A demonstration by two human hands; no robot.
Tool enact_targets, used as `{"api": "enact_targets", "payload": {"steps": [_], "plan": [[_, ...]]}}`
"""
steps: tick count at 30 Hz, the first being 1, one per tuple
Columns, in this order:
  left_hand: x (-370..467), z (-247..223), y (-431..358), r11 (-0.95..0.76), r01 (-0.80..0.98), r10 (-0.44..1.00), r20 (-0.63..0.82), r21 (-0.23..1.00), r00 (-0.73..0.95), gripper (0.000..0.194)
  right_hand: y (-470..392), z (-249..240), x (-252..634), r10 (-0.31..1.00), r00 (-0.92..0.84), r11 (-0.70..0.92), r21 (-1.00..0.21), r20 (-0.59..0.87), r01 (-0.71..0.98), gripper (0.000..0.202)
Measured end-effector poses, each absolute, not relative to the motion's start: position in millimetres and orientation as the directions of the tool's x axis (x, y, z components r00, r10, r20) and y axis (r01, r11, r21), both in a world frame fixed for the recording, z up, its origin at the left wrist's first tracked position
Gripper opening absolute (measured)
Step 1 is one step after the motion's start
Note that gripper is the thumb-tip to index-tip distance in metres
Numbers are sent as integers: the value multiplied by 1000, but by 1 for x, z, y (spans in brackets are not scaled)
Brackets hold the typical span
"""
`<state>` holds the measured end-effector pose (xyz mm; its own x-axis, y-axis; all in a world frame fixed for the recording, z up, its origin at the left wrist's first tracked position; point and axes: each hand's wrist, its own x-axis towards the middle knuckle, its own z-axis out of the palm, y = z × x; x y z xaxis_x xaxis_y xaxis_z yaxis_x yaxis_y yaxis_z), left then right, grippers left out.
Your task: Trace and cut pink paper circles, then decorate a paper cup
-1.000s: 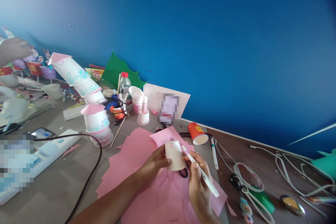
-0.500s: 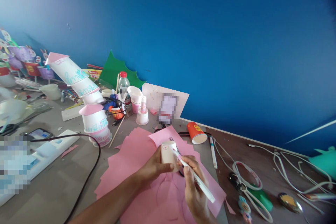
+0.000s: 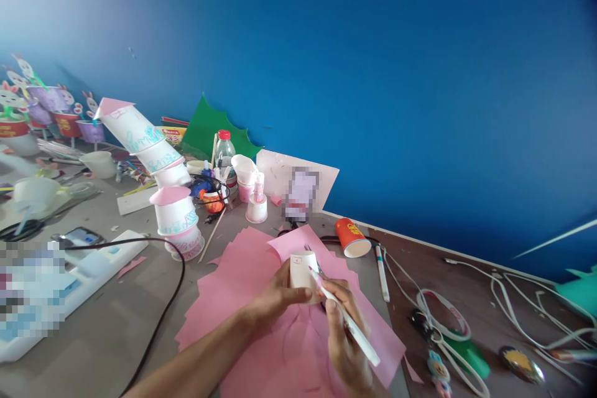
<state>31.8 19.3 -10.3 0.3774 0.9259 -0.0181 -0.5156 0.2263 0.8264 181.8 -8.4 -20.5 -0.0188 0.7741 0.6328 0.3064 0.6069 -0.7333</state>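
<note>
My left hand (image 3: 278,291) is wrapped round a white paper cup (image 3: 302,277), thumb across its front. A small pink outline is drawn near the cup's upper end. Between the fingers of my right hand (image 3: 346,329) is a white marker (image 3: 357,337), its pink tip at the cup's right side; whether it touches cannot be made out. Both hands are above pink paper sheets (image 3: 233,298) with faint curved lines on them. Dark-handled scissors, mostly hidden, lie behind the cup.
A leaning tower of decorated paper cups (image 3: 175,211) stands at left, beside a power strip (image 3: 112,267) and black cable (image 3: 180,280). Behind are a red-capped bottle (image 3: 224,149) and a phone (image 3: 301,193). A red cup (image 3: 351,237), another marker (image 3: 382,273) and white cords (image 3: 504,305) lie right.
The view has shifted slightly, so everything appears a little further right and more of the wooden comb-like object shows at the top. Both hands keep their holds on cup and marker.
</note>
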Motion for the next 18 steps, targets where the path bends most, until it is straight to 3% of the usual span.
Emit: {"api": "enact_targets", "payload": {"steps": [18], "plan": [[31, -11, 20, 230, -476, 924, -37, 849, 381, 45, -9, -27, 180, 729, -32, 651, -678, 684, 340, 23]]}}
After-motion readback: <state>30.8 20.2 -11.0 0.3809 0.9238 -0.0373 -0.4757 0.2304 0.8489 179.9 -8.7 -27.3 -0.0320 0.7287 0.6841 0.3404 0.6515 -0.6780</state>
